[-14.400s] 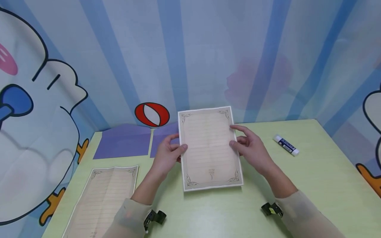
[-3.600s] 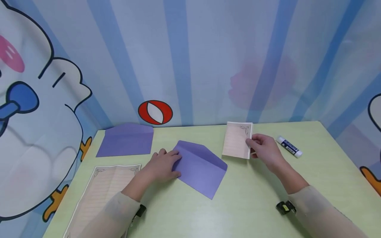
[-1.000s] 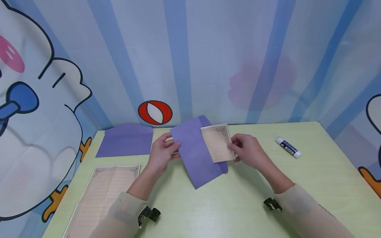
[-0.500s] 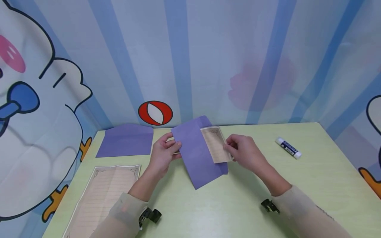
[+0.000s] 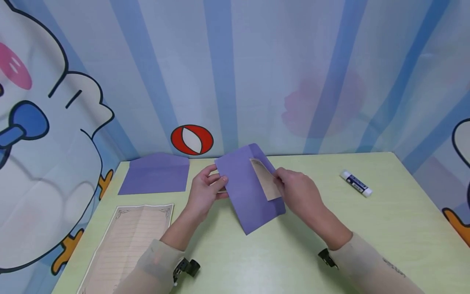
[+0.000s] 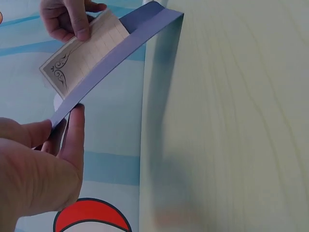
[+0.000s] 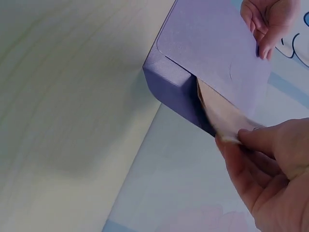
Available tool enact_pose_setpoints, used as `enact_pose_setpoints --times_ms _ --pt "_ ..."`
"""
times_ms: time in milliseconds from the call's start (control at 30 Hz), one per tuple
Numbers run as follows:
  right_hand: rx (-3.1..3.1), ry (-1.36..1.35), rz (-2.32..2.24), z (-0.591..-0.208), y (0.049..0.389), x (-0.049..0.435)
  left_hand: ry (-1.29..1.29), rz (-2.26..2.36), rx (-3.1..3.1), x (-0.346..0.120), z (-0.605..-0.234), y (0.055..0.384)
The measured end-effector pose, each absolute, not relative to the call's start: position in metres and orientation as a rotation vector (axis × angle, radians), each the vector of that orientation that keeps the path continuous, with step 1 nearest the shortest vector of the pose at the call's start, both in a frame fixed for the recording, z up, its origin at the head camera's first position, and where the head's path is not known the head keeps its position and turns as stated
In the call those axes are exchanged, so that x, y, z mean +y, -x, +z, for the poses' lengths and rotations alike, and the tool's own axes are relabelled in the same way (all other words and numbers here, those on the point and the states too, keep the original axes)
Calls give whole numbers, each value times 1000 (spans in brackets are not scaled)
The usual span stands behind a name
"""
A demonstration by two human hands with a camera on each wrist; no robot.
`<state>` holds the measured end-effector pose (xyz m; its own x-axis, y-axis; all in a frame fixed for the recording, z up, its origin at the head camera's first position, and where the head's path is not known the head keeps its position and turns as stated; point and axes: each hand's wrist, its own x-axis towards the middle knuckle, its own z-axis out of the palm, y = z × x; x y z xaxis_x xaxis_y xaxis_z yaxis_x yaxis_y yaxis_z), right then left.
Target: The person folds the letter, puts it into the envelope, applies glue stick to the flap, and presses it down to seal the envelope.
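Observation:
My left hand (image 5: pixel 205 188) pinches the left edge of a purple envelope (image 5: pixel 242 183), which is tilted above the table with its flap side to the right. A folded sheet of lined letter paper (image 5: pixel 265 179) sticks partway out of the envelope's opening. Its outer edge is pinched by my right hand (image 5: pixel 299 190). In the right wrist view the paper (image 7: pixel 222 108) bows slightly at the mouth, beside the envelope flap (image 7: pixel 174 92). From the left wrist, the paper's printed corner ornament (image 6: pixel 60 70) shows above the envelope edge.
A second purple envelope (image 5: pixel 154 175) lies at the back left of the table. In front of it is an unfolded lined letter sheet (image 5: pixel 128 241). To the right lies a glue stick (image 5: pixel 356 183). A printed curtain (image 5: pixel 257 73) hangs behind the table's back edge.
Over the last second my right hand has moved left, and the folded letter paper has slid further into the envelope. Earlier, that sheet was unfolded, then folded, and the envelope was picked up.

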<state>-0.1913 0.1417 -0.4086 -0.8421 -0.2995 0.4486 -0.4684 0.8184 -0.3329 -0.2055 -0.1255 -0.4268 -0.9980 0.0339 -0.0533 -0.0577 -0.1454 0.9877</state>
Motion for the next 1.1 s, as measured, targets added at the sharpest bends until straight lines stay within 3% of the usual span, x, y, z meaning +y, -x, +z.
enact_pose_setpoints --times_ms 600,1100 --pt "-2772 -306 1495 -412 212 170 -184 2070 2022 -131 -426 204" --pt "-2716 -355 1819 -421 210 154 -192 2103 1953 -131 -426 206"
